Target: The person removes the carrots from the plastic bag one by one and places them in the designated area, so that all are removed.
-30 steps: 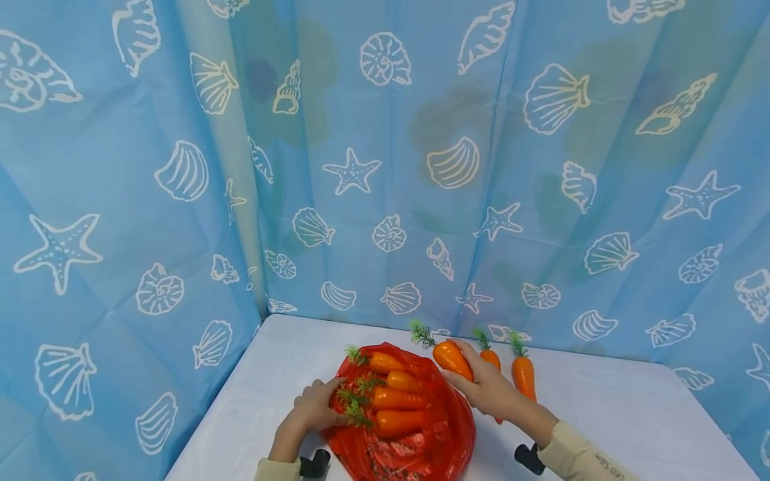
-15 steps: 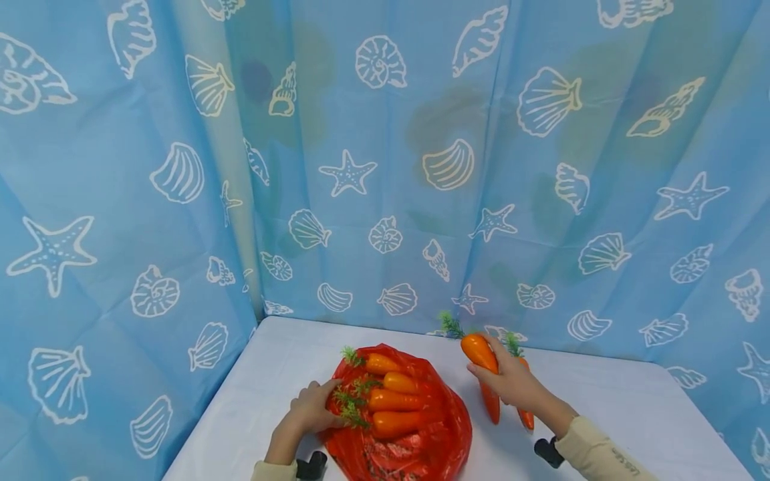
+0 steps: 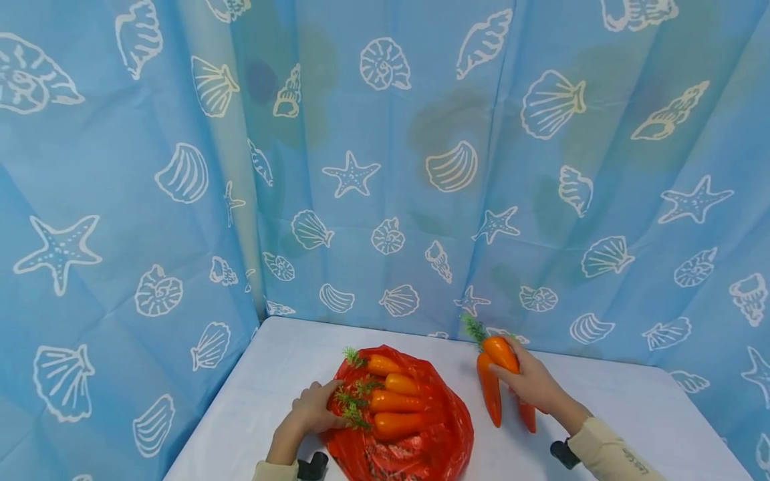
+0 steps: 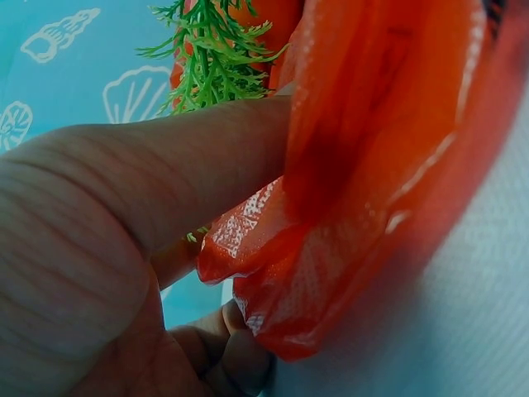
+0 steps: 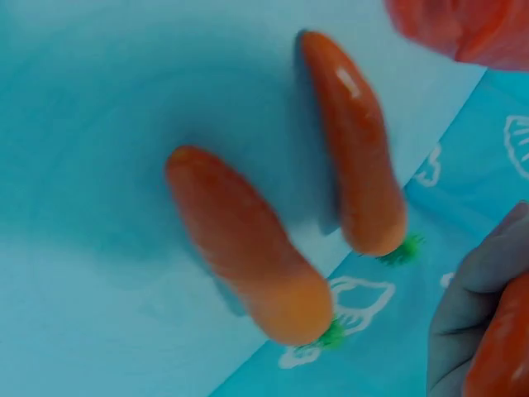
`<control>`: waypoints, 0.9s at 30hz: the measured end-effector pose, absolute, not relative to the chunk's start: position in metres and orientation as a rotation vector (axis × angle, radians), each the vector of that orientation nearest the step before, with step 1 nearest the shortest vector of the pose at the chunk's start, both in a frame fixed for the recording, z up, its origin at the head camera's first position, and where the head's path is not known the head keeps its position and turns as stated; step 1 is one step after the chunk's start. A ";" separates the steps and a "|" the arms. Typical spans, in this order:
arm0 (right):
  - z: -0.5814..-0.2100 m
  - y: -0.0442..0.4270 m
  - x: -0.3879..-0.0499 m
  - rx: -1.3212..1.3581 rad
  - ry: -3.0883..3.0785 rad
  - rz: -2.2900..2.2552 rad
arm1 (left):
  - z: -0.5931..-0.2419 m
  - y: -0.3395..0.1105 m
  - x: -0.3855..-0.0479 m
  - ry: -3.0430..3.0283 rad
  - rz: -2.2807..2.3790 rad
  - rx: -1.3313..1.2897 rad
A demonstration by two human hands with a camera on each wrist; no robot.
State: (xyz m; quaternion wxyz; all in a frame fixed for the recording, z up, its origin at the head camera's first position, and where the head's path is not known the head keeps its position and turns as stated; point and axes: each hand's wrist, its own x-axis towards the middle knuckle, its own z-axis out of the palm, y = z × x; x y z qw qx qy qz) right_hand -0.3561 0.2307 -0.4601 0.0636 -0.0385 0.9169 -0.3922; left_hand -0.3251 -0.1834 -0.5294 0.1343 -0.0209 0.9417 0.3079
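A red plastic bag lies opened out with several orange carrots on it, their green tops facing left. My left hand pinches the bag's left edge, and in the left wrist view the thumb presses against the red plastic. My right hand holds another carrot, leafy top up, over two carrots lying on the table. Of these, the left carrot shows well, while the right carrot is partly hidden by the hand. Both carrots appear whole in the right wrist view.
The white table runs back to a blue curtain printed with white shells and starfish. A second curtain wall stands along the left side. Black wrist mounts sit under both wrists.
My right hand has carried its carrot rightward, from beside the bag to over the two carrots on the table. The left hand has stayed on the bag's edge.
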 end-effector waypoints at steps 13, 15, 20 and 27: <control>-0.485 0.261 -0.374 -0.061 2.882 -1.086 | -0.531 -0.185 -0.326 2.720 0.911 -0.072; -0.486 0.264 -0.376 -0.030 2.877 -1.083 | -0.531 -0.184 -0.326 2.718 0.917 -0.085; -0.487 0.266 -0.379 0.055 2.865 -1.072 | -0.531 -0.183 -0.326 2.718 0.914 -0.100; -0.492 0.271 -0.383 0.117 2.863 -1.062 | -0.531 -0.185 -0.326 2.711 0.913 -0.093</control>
